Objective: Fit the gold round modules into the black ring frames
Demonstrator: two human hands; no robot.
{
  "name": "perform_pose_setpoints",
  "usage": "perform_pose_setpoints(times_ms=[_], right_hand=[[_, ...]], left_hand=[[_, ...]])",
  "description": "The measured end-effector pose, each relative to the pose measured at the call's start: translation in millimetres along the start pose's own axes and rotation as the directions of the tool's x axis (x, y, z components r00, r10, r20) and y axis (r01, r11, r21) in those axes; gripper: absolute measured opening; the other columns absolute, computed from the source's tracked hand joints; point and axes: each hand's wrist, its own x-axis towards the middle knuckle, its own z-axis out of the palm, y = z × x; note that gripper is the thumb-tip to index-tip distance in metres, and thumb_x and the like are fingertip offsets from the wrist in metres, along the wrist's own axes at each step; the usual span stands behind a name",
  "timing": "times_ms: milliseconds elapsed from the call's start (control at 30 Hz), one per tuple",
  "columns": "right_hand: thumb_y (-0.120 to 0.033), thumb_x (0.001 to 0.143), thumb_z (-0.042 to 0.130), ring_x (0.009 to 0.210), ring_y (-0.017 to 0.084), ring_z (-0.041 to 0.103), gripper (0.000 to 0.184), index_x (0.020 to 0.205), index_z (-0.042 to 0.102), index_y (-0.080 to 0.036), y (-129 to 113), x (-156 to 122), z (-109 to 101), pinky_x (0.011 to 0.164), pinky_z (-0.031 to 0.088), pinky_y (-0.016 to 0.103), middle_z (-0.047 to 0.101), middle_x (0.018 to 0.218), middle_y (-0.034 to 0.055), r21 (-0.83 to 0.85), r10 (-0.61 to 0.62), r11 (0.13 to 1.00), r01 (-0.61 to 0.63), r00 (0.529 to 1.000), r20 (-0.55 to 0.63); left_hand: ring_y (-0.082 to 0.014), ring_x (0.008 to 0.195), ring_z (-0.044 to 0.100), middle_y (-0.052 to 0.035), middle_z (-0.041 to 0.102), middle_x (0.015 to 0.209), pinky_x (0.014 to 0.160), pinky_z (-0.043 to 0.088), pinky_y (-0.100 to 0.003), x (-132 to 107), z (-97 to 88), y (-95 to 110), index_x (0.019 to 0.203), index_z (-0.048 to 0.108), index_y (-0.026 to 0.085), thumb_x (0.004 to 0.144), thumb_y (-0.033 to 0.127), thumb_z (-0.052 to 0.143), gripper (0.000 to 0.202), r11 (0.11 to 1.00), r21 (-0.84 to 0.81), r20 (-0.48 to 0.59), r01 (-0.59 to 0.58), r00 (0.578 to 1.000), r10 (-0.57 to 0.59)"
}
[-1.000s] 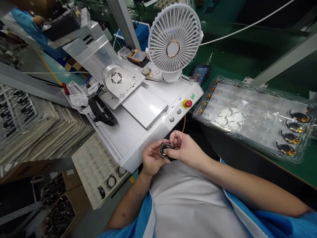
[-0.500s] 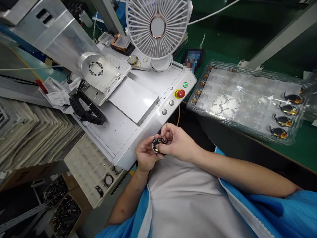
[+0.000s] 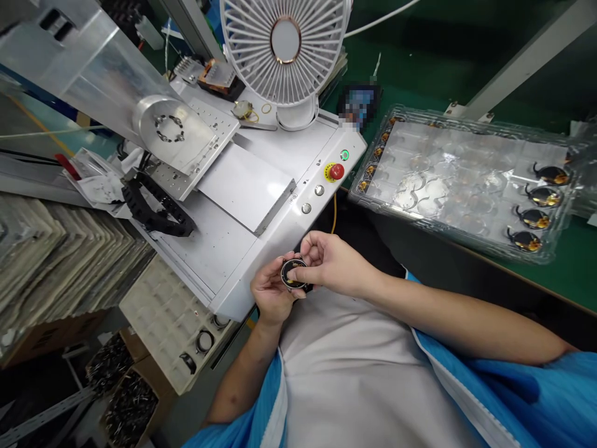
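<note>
Ring [image 3: 293, 272] hasn't really moved: your left hand [image 3: 270, 292] cups it with fingers curled round, and your right hand [image 3: 331, 262] has fingertips [image 3: 298, 274] clamped on its face, just off the machine's [image 3: 275, 242] front edge.

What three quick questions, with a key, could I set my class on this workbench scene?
1. Which hand lies beneath the round part?
2. True or false: the stop button is green.
3. What white item stands at the far end of the machine?

Key:
1. The left hand.
2. False; it is red.
3. A fan.
</note>
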Motion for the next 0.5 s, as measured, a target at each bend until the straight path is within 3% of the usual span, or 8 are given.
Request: perform_pose_setpoints(times_ms=[67, 167, 300, 400, 500], right_hand=[[-0.04, 0.062, 0.094, 0.049, 0.01, 0.059, 0.047, 0.075, 0.054, -0.018, 0, -1, -4, 0.044, 0.047, 0.018, 0.066, 0.058, -0.0022, -0.052, 0.08, 0.996, -0.077, 0.995, 0.056], [-0.059, 0.057, 0.094, 0.044, 0.01, 0.059, 0.06, 0.065, 0.05, -0.018, 4, -2, -7, 0.041, 0.05, 0.019, 0.067, 0.054, 0.001, -0.032, 0.12, 0.993, -0.117, 0.987, 0.109], [-0.065, 0.051, 0.095, 0.04, 0.011, 0.058, 0.068, 0.063, 0.046, -0.019, 10, 2, -1, 0.038, 0.05, 0.019, 0.066, 0.052, 0.0011, 0.042, 0.103, 0.993, -0.11, 0.985, 0.136], [-0.062, 0.052, 0.096, 0.042, 0.011, 0.059, 0.066, 0.064, 0.048, -0.019, 6, 10, 5, 0.04, 0.052, 0.019, 0.066, 0.052, 0.0015, 0.036, 0.061, 0.997, -0.066, 0.989, 0.133], [-0.056, 0.05, 0.1, 0.046, 0.014, 0.063, 0.062, 0.071, 0.056, -0.017, -10, 25, 3, 0.04, 0.053, 0.02, 0.067, 0.054, 0.0021, -0.105, 0.021, 0.994, -0.01, 0.994, 0.105]], left_hand=[[-0.0255, 0.097, 0.081, -0.0033, 0.083, 0.109, 0.087, 0.068, -0.037, -2, -0.9, 1, 0.109, 0.081, 0.033, 0.054, 0.036, 0.102, 0.058, 0.999, 0.036, 0.006, -0.036, 0.999, 0.035], [-0.028, 0.097, 0.081, -0.0051, 0.083, 0.111, 0.089, 0.068, -0.041, -2, -1.9, 6, 0.11, 0.081, 0.034, 0.058, 0.028, 0.1, 0.056, 0.987, 0.111, 0.097, -0.116, 0.99, 0.105], [-0.0284, 0.096, 0.081, -0.0065, 0.081, 0.112, 0.087, 0.069, -0.038, 1, -2.1, 17, 0.117, 0.078, 0.035, 0.063, 0.021, 0.098, 0.059, 0.965, 0.164, 0.18, -0.204, 0.968, 0.174], [-0.0275, 0.103, 0.08, -0.0066, 0.08, 0.116, 0.09, 0.067, -0.034, 2, -0.1, 23, 0.121, 0.077, 0.034, 0.071, 0.022, 0.094, 0.054, 0.972, 0.146, 0.107, -0.184, 0.98, 0.17], [-0.0256, 0.11, 0.078, -0.0081, 0.08, 0.12, 0.095, 0.064, -0.031, 4, 3.5, 30, 0.123, 0.077, 0.03, 0.08, 0.022, 0.088, 0.045, 0.984, 0.105, -0.003, -0.143, 0.99, 0.144]])
